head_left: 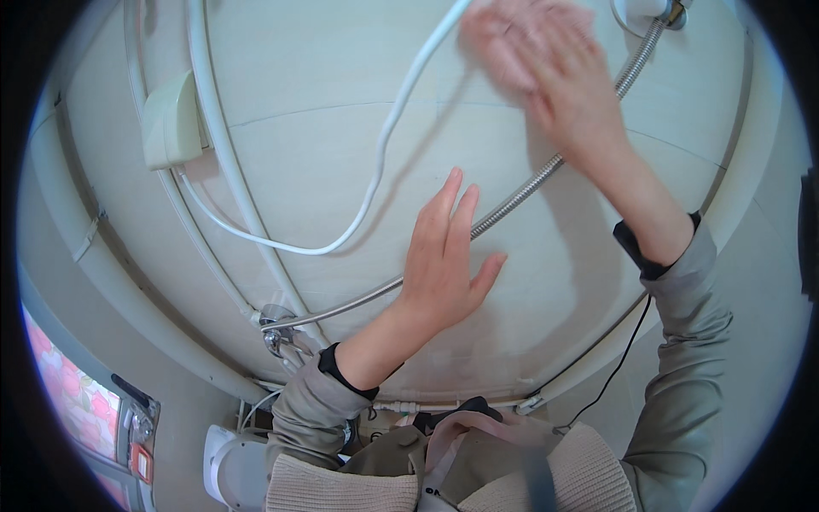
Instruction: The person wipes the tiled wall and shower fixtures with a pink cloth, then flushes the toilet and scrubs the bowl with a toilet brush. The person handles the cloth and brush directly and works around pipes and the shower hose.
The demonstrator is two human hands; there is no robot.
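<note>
Up near the top right, your right hand [573,96] holds a pink cloth [499,51] against the pale wall [324,175], its fingers laid over the bunched fabric and gripping it; hand and cloth are both blurred. Your left hand [439,269] has nothing in its grasp: its palm turns to the wall, the fingers reach upward and the thumb stands well out to the side. You cannot tell whether that palm touches the wall. Behind it runs a metal hose [522,199], which slants from a valve [275,328] at the lower left up past your right wrist to a fitting [670,15] in the upper right corner. A white cable [381,162] hangs in a loop to the left of the cloth, leading to a cream box [169,124] beside two white pipes [217,128]. Your grey sleeves [682,367] have dark cuffs, and a thin black cord [625,354] hangs near the right one. At the lower left you have a pink floral panel [77,375] and, nearer you, a white appliance [229,469].
</note>
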